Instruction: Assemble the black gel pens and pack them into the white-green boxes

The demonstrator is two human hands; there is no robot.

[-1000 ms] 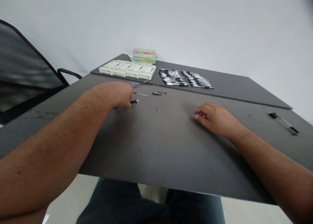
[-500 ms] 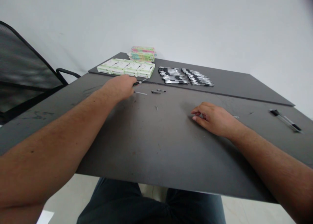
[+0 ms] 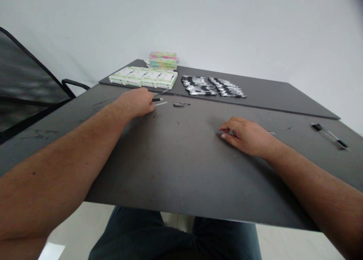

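**A:** What are the hands doing?

**B:** The left hand [image 3: 138, 102] is stretched far out over the table [image 3: 176, 165], fingers curled shut around a small black pen part [image 3: 157, 99]; its dark tip pokes out past the fingers, just above the tabletop. The right hand [image 3: 246, 136] rests on the table nearer the body, loosely curled with the fingers half bent, holding nothing that I can see.

**A:** What lies around the left hand?

**B:** Just beside the pen part lies a thin clear tube [image 3: 161, 103], and a little to its right two small dark pieces [image 3: 181, 104]. A thin rod [image 3: 162, 92] lies slanted between the hand and the boxes.

**A:** Count the rest for me.

**B:** Four white-and-green boxes [image 3: 143, 77] lie in a row on the far slab, touching side by side. Behind them is one stack of coloured packets [image 3: 163, 60]; how many are in it I cannot tell. To the right of the boxes, two rows of black-and-silver pens [image 3: 212, 87] lie packed close, too many and too small to count. Far off near the right edge lies a single clear pen with black ends [image 3: 329, 136], well apart from everything. One tiny piece [image 3: 271, 132] lies just behind the right hand.

**A:** And the surface, the room?

**B:** The table is dark grey and matt, scuffed and marked in places, with a second dark slab [image 3: 269, 95] butted against its far side. A plain white wall [image 3: 227, 29] stands behind. A black mesh chair [image 3: 31, 90] is at the left, and the person's dark trousers [image 3: 176, 237] show below the near edge, over a pale floor.
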